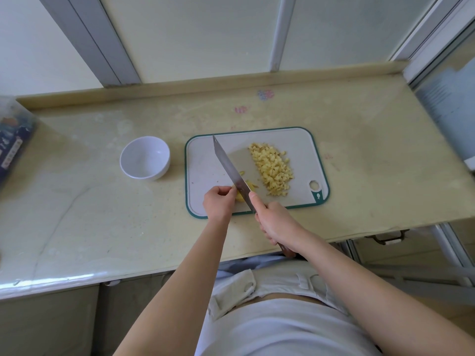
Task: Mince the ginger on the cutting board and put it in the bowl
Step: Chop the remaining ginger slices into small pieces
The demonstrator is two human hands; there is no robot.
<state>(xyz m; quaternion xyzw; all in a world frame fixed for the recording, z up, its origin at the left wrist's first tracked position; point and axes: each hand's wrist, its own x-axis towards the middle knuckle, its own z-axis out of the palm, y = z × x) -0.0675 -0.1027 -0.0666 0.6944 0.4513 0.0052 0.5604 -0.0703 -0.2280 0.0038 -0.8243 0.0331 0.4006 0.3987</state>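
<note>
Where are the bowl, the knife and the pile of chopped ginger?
bowl (pixel 144 158): head view, bare inside bottom.
knife (pixel 230 169): head view, middle of the blade.
minced ginger pile (pixel 273 167): head view, centre of the heap.

A pale beige counter (pixel 77 201) spans the middle of the frame; its glossy front edge reflects daylight at lower left. A raised ledge (pixel 205 84) runs along its far edge. Frosted panes (pixel 205 34) in grey frames (pixel 102 39) fill the top. Cabinet doors (pixel 51 325) sit at lower left; a metal handle (pixel 385 238) shows at right.
</note>
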